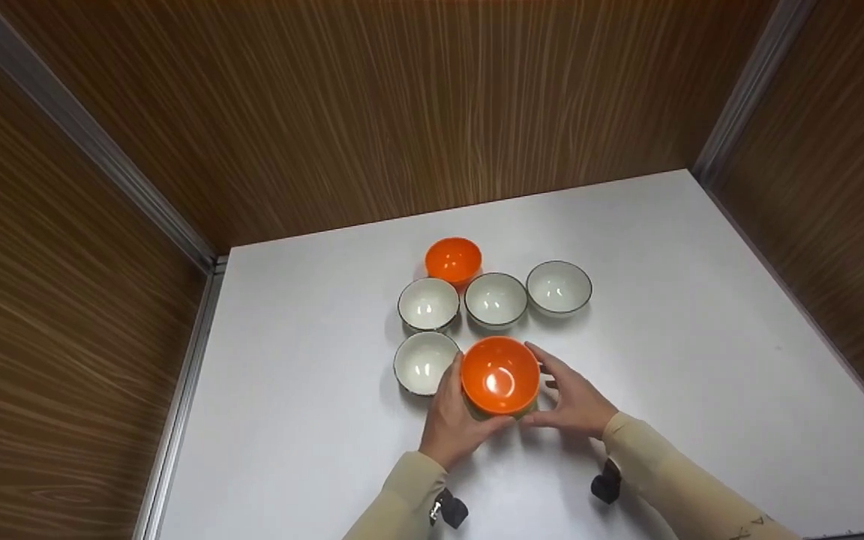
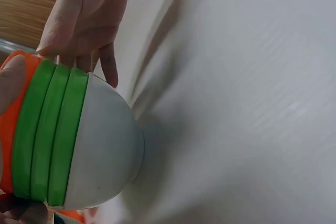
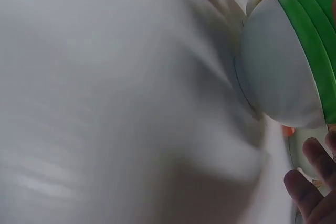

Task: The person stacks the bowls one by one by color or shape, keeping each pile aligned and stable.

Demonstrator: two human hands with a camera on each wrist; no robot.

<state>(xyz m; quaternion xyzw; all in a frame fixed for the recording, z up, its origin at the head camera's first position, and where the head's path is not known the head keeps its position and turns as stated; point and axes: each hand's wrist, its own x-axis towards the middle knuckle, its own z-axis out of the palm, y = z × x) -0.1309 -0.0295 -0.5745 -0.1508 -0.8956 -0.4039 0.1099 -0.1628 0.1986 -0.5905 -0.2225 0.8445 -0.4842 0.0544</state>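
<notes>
Both hands on the stack (image 1: pixel 501 375) here, at the near side of the group of bowls on the white desk (image 1: pixel 289 390)! On top sits an orange bowl (image 1: pixel 499 367), its bare, glossy inside catching a bright glint; beneath it come three green bands (image 2: pixel 50 135), then a rounded pale body (image 2: pixel 107 145) narrowing to a foot. Mouth straight up, long axis upright, foot down at the desk, though whether it touches I can't tell.

The left hand (image 1: pixel 453 427) curls round its side, thumb along the near edge. Opposite, the right hand (image 1: pixel 571 401) has thumb and forefinger parted wide across the stack, both at its upper edge, with other fingers held loose off the side.

And beyond? Three dark-rimmed white bowls in a row: left one (image 1: pixel 428 301), middle one (image 1: pixel 496 298), right one (image 1: pixel 559 286), all mouth up with light glinting inside. A fourth white bowl (image 1: pixel 421 365) stands just beside the left hand, partly covered by it. Farthest back, a second orange bowl (image 1: pixel 453 259), mouth up too, just behind the row.
</notes>
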